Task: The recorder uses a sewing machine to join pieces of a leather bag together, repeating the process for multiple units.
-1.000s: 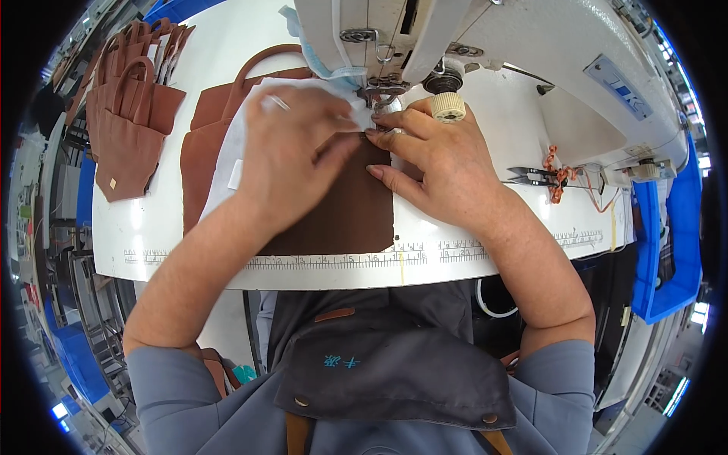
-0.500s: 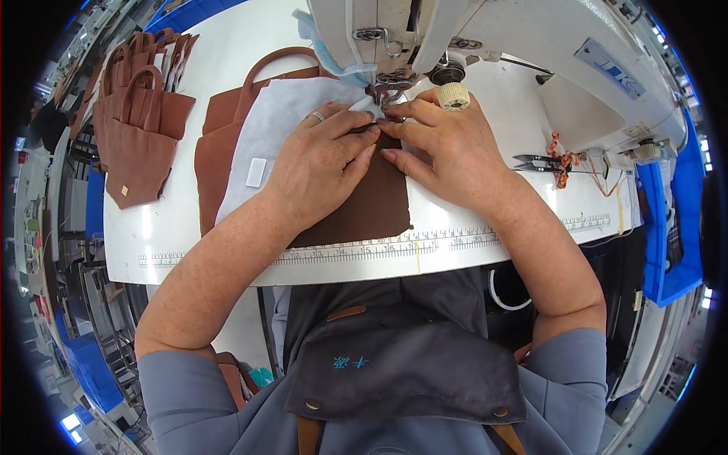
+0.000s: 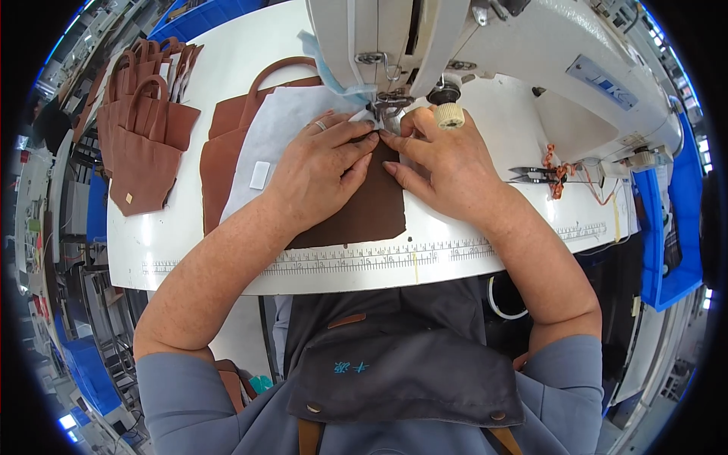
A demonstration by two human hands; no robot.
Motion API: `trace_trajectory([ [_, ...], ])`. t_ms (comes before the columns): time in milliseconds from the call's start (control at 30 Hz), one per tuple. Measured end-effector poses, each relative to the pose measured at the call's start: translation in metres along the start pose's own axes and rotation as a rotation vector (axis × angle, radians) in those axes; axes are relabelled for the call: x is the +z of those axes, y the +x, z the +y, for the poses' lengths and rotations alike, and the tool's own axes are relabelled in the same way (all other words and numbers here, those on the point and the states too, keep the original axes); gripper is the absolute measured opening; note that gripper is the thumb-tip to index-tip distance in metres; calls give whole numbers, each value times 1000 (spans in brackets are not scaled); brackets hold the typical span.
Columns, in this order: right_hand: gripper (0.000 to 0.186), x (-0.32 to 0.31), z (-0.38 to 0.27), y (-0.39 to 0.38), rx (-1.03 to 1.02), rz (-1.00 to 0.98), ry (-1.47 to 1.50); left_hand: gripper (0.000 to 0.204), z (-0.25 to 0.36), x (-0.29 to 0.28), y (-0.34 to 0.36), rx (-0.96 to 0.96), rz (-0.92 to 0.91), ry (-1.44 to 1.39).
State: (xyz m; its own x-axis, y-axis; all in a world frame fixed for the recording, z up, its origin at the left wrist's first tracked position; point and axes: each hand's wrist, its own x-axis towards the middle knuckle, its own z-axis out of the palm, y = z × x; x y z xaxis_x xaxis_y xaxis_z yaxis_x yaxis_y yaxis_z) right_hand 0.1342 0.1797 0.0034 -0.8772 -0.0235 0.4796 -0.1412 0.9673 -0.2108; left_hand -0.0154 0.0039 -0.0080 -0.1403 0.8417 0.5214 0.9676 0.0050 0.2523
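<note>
A brown leather-like bag piece with a loop handle (image 3: 277,70) lies under the sewing machine, with a white lining sheet (image 3: 258,140) and a dark brown panel (image 3: 356,216) on top. Across the lining and panel rests my left hand (image 3: 322,163), its fingers stretched out and pressing down beside the presser foot (image 3: 390,110). My right hand (image 3: 447,163) is at the panel's right edge; its index fingertip touches near the foot, and its thumb is apart from it. The other right fingers are bent and partly hidden. The needle point cannot be made out.
Several brown handled bag pieces (image 3: 144,152) are stacked at the left. Right of my hand lie black thread snips (image 3: 535,175) with orange thread (image 3: 560,173). A printed ruler (image 3: 364,260) runs along the table's front edge. A blue bin (image 3: 667,280) stands at the far right.
The dark panel's lower right corner has shifted slightly left. My right fingers are more bent and a little lower beside the presser foot. My left hand stays on the lining and panel.
</note>
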Motion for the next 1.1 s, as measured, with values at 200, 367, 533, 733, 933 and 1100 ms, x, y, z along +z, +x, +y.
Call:
trace_trajectory([
  [200,34,1,-2,1,17,44,-157,21,-8,6,8,6,40,-28],
  [367,37,-1,-4,-2,37,15,-143,23,-14,9,11,24,26,-34],
  [533,37,-5,-7,2,40,31,-106,24,-14,4,13,40,16,-20],
  [733,36,-7,-10,4,61,24,-121,24,-22,5,16,89,41,4],
  [933,37,-5,-8,4,62,8,-124,24,-27,6,16,80,32,-26],
  [1100,38,-6,-8,2,68,42,-108,24,-22,0,19,89,19,-13],
])
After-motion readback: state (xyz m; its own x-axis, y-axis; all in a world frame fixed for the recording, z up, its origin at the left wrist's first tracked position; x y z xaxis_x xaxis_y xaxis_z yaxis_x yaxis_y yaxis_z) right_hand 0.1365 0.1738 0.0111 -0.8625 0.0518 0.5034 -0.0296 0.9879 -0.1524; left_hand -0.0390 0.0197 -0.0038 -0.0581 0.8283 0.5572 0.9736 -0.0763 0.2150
